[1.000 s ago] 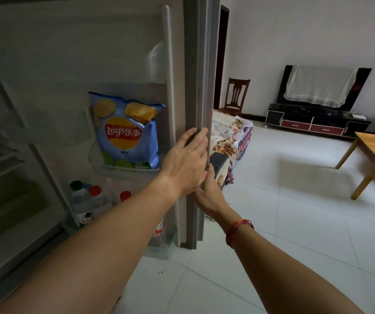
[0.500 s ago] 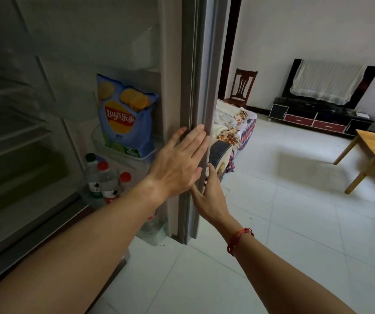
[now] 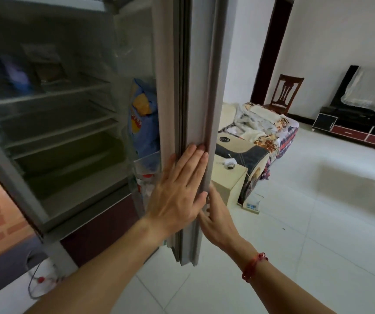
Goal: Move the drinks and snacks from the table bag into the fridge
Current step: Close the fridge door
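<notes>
Two hands meet at the edge of the fridge door (image 3: 195, 87) in the middle of the frame. The left hand (image 3: 177, 196) lies flat on it, fingers straight, holding nothing. The right hand (image 3: 218, 220) touches the edge just below; its fingers are partly hidden, so I cannot tell if they grip. I think both hands are there to swing the door. A blue chip bag (image 3: 143, 123) stands in the door shelf, with bottles (image 3: 144, 184) under it. The floor (image 3: 295, 245) at lower right is white tile. A chair (image 3: 286, 91) and a TV stand (image 3: 351, 130) sit at the upper right.
</notes>
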{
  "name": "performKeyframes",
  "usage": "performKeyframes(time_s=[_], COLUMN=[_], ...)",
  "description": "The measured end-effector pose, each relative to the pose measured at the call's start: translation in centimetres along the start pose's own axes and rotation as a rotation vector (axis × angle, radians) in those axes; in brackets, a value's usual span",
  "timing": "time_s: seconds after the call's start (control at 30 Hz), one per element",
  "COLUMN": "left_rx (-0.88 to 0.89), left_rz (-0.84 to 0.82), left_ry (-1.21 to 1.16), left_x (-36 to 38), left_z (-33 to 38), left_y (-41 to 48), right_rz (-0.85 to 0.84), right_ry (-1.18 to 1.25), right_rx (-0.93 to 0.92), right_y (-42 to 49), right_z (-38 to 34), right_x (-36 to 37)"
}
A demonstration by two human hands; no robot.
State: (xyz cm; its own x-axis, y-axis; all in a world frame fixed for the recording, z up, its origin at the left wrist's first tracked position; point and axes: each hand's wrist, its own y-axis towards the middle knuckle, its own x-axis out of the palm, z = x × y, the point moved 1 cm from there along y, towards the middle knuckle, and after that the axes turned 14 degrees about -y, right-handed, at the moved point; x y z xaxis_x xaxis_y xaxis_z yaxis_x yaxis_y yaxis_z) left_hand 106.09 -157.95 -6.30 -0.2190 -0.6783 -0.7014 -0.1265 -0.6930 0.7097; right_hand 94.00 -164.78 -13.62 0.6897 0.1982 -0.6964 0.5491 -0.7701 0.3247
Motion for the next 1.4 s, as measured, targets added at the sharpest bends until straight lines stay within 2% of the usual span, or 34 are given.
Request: performKeyframes(time_s=[0.17,0.37,0.57,0.8,1.03,1.13,1.4], left_rx=[-0.110,-0.310,-0.542,-0.757,-0.789,-0.783,-0.866], left_rz=[0.052,0.106,0.222,0.357,0.401,0.469,0.562], left_ry=[-0.026,-0.165,-0.265,-0.332,-0.168,-0.117,-0.114], left_x=[-3.0,-6.7,-9.4,-11.8,-13.9,-14.3,-14.8], left_z=[-2.2,-4.3,-6.9,-11.4,-15.8,-18.1,-24.9], left_y=[-4.5,-9.0,-12.2,-14.1,-14.9,-15.7,-16.9], right_rz=[-0.069,-0.150,-0.293,-0.267,-0.170,-0.156,-0.153], right_ry=[0.006,0.021,-0.174,-0.274,-0.397,-0.471,-0.511], right_rx=[-0.182,-0.278,-0.375,-0.510,-0.613,-0.657,-0.682], right_y=[0.7,1.4,2.0,4.8,10.2,12.2,15.0], right_z=[-4.0,-8.4,-12.4,-16.8,-18.7,-19.3,-22.2], right_x=[3.3,7.9,11.4,15.2,18.2,18.9,22.5])
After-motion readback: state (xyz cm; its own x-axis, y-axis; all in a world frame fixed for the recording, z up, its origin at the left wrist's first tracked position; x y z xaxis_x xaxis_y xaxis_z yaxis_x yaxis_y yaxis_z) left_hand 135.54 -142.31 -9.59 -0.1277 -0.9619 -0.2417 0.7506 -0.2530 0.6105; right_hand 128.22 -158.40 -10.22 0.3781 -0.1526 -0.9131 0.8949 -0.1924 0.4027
